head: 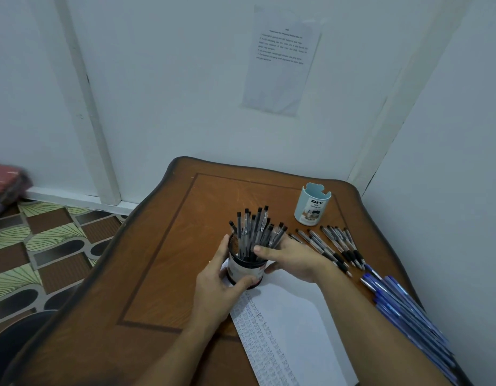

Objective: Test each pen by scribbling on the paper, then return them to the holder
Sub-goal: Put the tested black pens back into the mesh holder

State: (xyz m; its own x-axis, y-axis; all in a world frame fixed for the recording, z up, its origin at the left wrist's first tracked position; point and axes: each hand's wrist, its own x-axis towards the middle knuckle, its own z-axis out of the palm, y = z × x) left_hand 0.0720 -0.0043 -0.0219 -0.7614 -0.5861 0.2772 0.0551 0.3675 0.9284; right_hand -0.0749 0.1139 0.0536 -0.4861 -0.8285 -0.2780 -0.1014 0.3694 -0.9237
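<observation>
A dark round pen holder (245,270) stands on the far end of the white paper (291,316), filled with several black-capped pens (255,232). My left hand (221,282) grips the holder's left side. My right hand (292,260) holds its right side, thumb across the rim against the pens. Scribbled marks run down the paper's left edge. Several black-grip pens (330,246) lie loose on the table to the right, and a row of blue pens (408,313) lies along the right edge.
A light blue organizer cup (311,207) stands at the back right of the brown wooden table (169,260). White walls close in behind and to the right; a printed sheet (280,62) is stuck on the wall. Patterned floor lies left.
</observation>
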